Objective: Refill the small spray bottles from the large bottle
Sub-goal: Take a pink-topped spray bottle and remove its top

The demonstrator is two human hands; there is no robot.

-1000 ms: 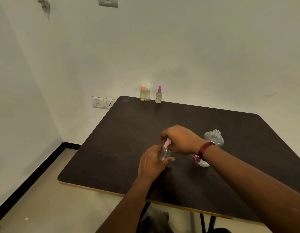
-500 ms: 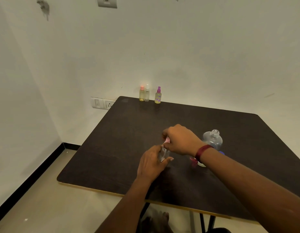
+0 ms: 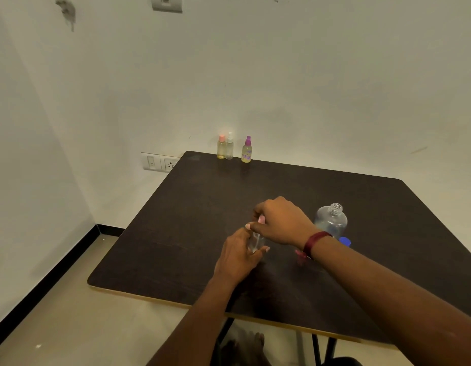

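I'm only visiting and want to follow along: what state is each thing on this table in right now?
Small bottle: upright, gripped by left hand.
Pink top: at the small bottle's neck, pinched by right hand; screwed or loose, cannot tell.
Large bottle: upright, uncapped.
Blue cap: off, lying beside large bottle.
Three far bottles: upright, capped.

Left hand (image 3: 237, 253) grips spray bottle (image 3: 255, 240); right hand (image 3: 282, 221) pinches its pink top (image 3: 261, 219).
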